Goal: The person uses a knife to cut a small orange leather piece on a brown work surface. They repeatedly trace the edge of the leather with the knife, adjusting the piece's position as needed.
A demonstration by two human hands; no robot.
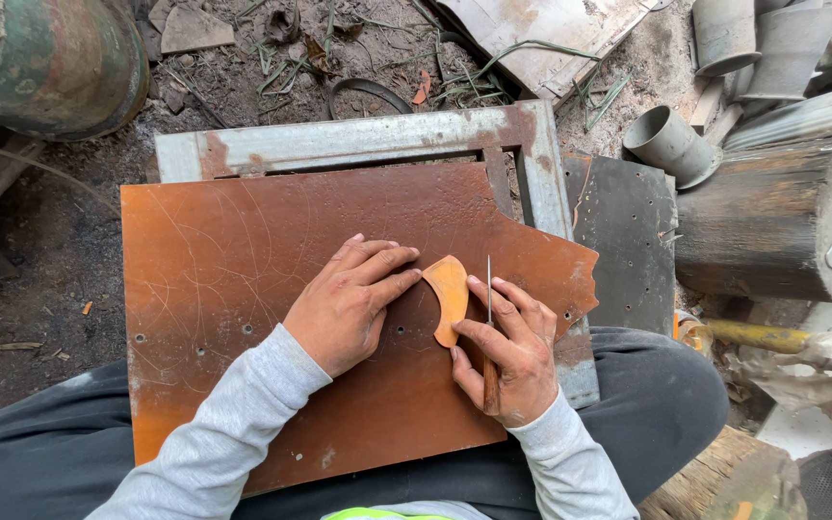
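A small curved orange piece (450, 294), like leather or thin sheet, lies on a scratched rust-brown board (243, 270) resting across my lap. My left hand (347, 303) lies flat on the board with its fingertips pressing the piece's left edge. My right hand (512, 351) grips a thin pointed tool with a wooden handle (489, 308). Its metal tip stands along the right edge of the orange piece. The handle's lower part is hidden inside my fist.
A grey metal frame (358, 140) lies under the board's far side, with a dark plate (623, 226) to its right. Grey pipe pieces (671, 144), a log (772, 221) and a yellow rod (772, 339) crowd the right. A green drum (45, 63) stands far left on dirt.
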